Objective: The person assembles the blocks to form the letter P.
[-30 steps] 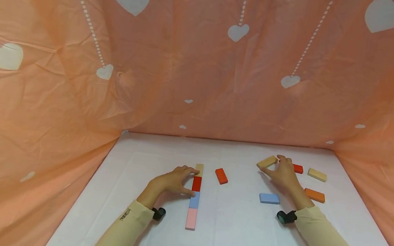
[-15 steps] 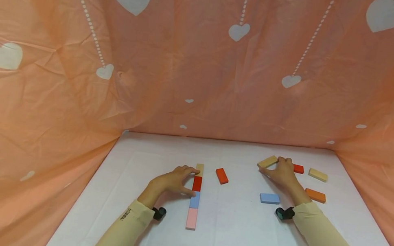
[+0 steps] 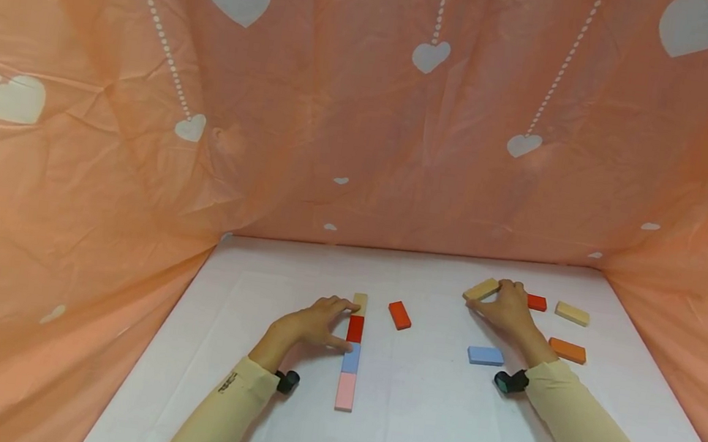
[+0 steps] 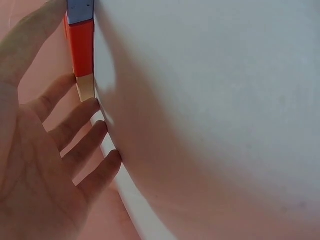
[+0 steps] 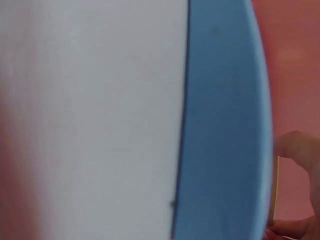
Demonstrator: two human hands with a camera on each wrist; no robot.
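A straight row of flat blocks runs toward me in the head view: beige [image 3: 360, 300], red [image 3: 355, 329], blue [image 3: 350, 362] and pink [image 3: 344, 393]. My left hand [image 3: 315, 323] spreads along its left side, thumb at the blue block and forefinger at the beige one. Its other fingers are loosely extended in the left wrist view. Farther right, my right hand [image 3: 510, 315] pinches a slanted beige block [image 3: 479, 290] by its two ends, between thumb and fingers. Only a thin edge of that block [image 5: 274, 190] shows in the right wrist view.
A loose blue block [image 3: 485, 356] lies before the right hand and looms large in the right wrist view. An orange-red block [image 3: 400, 315] sits right of the row. Red [image 3: 537, 302], beige [image 3: 573, 313] and orange [image 3: 567, 350] blocks lie at right. Orange cloth [image 3: 429, 149] hangs behind.
My right wrist has shifted slightly left, and its fingers have closed in on the end of the slanted beige block. The left hand and the row stay as they were.
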